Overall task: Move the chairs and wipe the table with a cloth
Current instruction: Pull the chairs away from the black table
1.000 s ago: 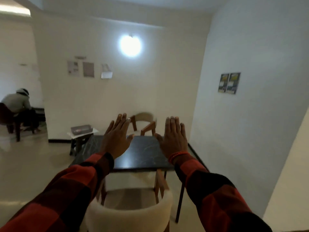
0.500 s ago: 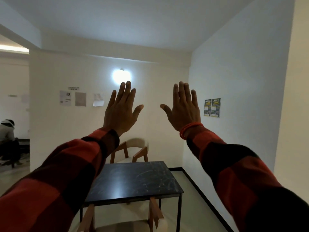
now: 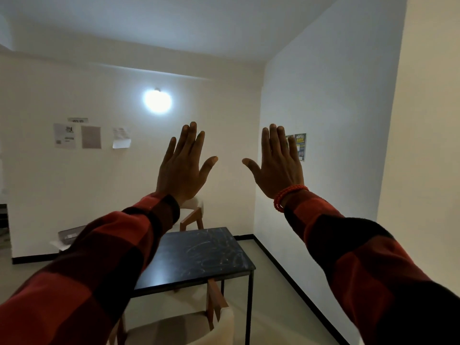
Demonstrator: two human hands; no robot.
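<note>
Black bench (image 3: 199,255) at six o'clock, chairs (image 3: 219,317) at both ends; left hand (image 3: 183,168) and right hand (image 3: 277,163) raised, fingers spread, holding nothing.

The left sleeve (image 3: 104,257) covers the table's (image 3: 199,255) left half and most of the far chair (image 3: 193,215) behind the table. The near chair (image 3: 214,324), in front of the table, runs off the bottom edge. The poster's (image 3: 300,145) small print, right of the table, is unreadable.
</note>
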